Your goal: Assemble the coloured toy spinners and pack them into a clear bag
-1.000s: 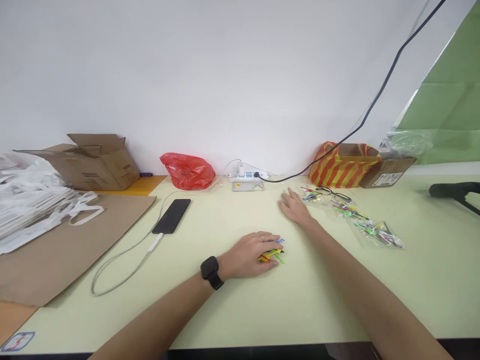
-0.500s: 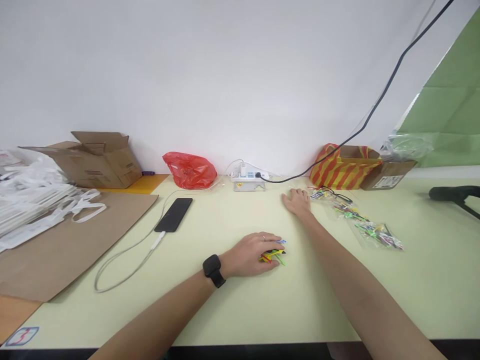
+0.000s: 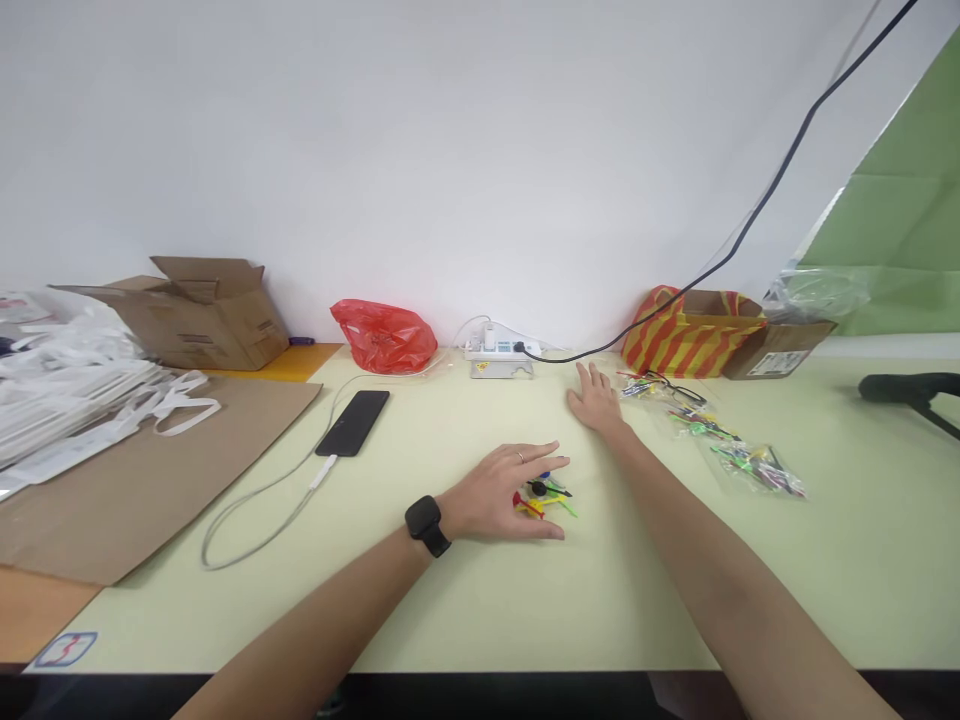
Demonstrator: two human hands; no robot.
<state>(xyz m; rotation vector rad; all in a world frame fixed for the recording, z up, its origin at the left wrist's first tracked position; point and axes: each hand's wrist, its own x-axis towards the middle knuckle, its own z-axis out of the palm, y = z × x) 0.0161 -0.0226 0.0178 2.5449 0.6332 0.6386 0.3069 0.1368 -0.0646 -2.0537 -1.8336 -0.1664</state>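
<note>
Two hands rest at your table. Your left hand has spread its thumb and fingers wider than half a second ago; the loose coloured pieces now show more fully in the gap, apparently released from its cover. You cannot confirm finger contact. Left of that hand, note the phone with its cable looped nearer you. Your right hand lies farther out, fingers parted, gripping nothing visible, just beside the clear packets. Glasses beside these partly obstruct access. Beyond stands the striped bag.
</note>
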